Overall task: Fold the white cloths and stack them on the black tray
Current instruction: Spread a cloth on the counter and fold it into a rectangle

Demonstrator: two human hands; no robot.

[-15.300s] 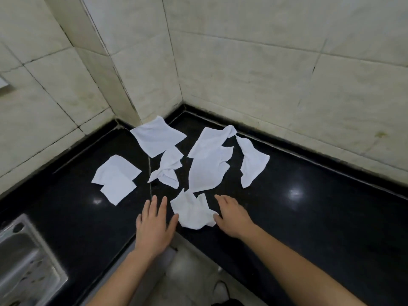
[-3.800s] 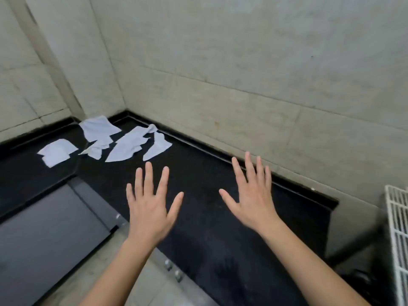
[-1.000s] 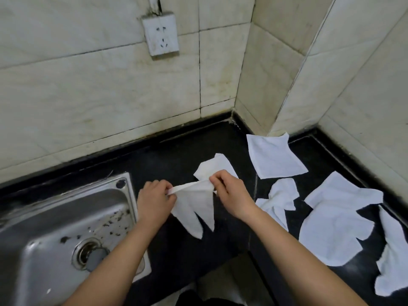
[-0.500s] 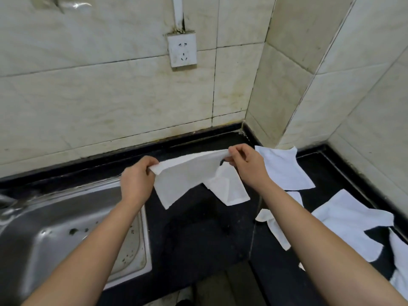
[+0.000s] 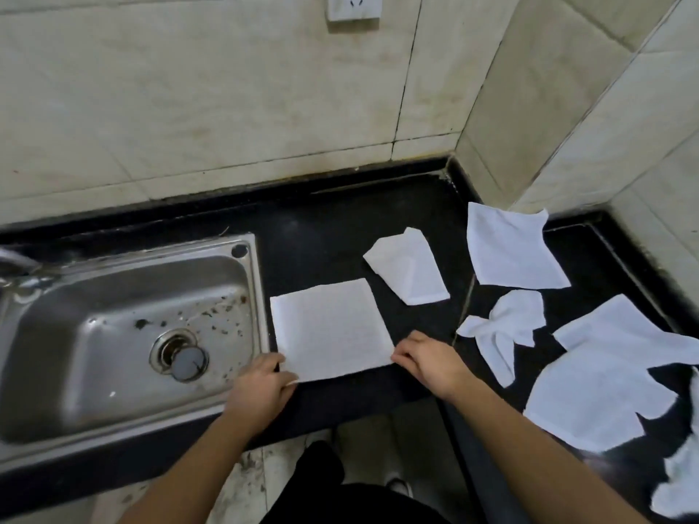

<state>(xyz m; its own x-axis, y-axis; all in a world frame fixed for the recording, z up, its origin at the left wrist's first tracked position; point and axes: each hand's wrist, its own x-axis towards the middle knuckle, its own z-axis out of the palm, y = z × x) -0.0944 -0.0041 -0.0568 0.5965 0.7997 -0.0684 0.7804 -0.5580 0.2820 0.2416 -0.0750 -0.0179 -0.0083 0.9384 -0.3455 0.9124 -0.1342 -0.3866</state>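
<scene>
A white cloth (image 5: 331, 329) lies spread flat and square on the black counter (image 5: 321, 236), just right of the sink. My left hand (image 5: 261, 385) pinches its near left corner and my right hand (image 5: 429, 359) pinches its near right corner. Several more white cloths lie to the right: a half-folded one (image 5: 410, 268), a flat one (image 5: 510, 251) in the corner, a crumpled one (image 5: 503, 330), a large one (image 5: 605, 376) and one at the frame's right edge (image 5: 681, 474). No black tray is in view.
A steel sink (image 5: 113, 334) with a drain plug (image 5: 187, 363) sits in the counter on the left. Tiled walls close off the back and right. A wall socket (image 5: 353, 7) hangs above. The counter's front edge runs just below my hands.
Half a second ago I held the cloth stretched in the air between both hands. Now it lies flat on the counter beside the sink, my hands lower at its near corners.
</scene>
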